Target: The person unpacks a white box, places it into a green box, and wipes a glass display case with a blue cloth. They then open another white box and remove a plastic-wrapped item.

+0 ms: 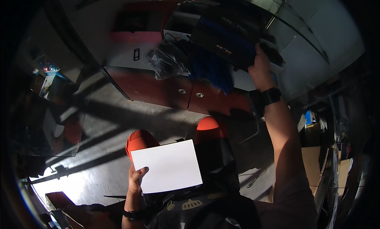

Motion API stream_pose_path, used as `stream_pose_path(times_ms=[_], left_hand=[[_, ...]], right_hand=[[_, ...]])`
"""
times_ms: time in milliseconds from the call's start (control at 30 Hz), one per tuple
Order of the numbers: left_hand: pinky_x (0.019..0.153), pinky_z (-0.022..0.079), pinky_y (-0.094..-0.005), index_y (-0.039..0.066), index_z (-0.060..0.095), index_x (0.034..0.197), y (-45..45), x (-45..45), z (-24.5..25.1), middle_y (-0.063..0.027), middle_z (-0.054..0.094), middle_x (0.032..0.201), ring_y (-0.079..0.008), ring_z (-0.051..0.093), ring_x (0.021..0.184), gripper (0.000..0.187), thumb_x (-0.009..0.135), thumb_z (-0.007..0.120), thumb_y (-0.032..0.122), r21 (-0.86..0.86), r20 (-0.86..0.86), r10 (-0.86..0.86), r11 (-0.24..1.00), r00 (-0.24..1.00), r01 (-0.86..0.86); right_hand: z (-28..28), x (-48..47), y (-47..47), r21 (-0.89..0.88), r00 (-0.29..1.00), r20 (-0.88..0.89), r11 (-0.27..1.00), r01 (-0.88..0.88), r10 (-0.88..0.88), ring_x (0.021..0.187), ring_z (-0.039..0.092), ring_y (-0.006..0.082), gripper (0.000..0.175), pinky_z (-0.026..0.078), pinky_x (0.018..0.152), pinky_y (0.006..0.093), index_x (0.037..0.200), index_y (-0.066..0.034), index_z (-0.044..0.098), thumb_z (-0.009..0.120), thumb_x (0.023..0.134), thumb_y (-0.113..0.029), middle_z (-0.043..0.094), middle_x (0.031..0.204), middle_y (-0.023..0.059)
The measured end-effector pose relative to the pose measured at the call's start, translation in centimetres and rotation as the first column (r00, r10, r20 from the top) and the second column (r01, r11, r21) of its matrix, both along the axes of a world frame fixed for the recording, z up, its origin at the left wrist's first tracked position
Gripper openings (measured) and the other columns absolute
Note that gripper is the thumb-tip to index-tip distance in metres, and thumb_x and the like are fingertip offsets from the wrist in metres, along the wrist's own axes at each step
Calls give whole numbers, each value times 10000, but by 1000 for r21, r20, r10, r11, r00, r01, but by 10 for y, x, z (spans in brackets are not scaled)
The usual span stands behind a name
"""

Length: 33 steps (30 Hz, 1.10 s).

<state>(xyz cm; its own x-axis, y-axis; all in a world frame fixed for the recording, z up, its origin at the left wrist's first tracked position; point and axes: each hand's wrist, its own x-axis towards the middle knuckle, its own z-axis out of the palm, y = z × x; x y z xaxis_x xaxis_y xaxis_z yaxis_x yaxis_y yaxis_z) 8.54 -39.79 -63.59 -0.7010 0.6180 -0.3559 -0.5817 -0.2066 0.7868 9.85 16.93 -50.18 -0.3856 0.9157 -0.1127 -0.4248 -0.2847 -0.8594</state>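
Note:
My left hand (138,178) grips the left edge of a flat white rectangular panel or box (169,166), its thumb on top, above my lap. Farther out, on the right, my right hand (260,62) holds the right edge of a dark box with a blue band (224,36); the box bears writing and is tilted over the cabinet top. Below that box hangs a crumpled blue cloth (212,71). To its left lies a clear plastic bag with dark contents (169,61).
A red cabinet (148,85) with two round door fittings stands before me. On its white top lie a small black frame (136,54) and an open red-pink box (136,36). Cardboard (311,163) stands at the right; a glass pane (62,140) is at the left.

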Motion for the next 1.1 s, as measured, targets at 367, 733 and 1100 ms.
stream_pose_path(times_ms=[367, 733, 1100], left_hand=[[851, 461, -275, 11, 486, 1209, 17, 3, 23, -44, 590, 1018, -137, 570, 941, 496, 779, 686, 156, 10, 51, 28, 1000, 998, -29], [994, 398, -326, -41, 382, 1291, 117, 17, 15, -132, 536, 1194, -197, 508, 1136, 625, 846, 724, 236, -12, 73, -355, 934, 932, 357], [1033, 334, -319, -24, 478, 1311, 114, 27, -2, -104, 408, 1202, -194, 423, 1179, 579, 901, 637, 353, -259, -74, -498, 846, 864, 465]], right_hand=[[-15, 11, -112, 569, 889, 374, 692, -444, 264, 1104, 542, 198, 457, 445, 897, 327, 1308, -28, 467, 565, 941, -281, 542, 1243, 130], [-91, 174, -237, -35, 708, 604, 900, -435, 366, 1120, 520, 209, 547, 405, 975, 333, 1406, -111, 388, 567, 914, -270, 516, 1255, 127], [-91, 212, -244, -13, 782, 530, 925, -380, 328, 1106, 508, 165, 508, 370, 982, 289, 1401, -29, 379, 534, 961, -232, 561, 1183, 107]])
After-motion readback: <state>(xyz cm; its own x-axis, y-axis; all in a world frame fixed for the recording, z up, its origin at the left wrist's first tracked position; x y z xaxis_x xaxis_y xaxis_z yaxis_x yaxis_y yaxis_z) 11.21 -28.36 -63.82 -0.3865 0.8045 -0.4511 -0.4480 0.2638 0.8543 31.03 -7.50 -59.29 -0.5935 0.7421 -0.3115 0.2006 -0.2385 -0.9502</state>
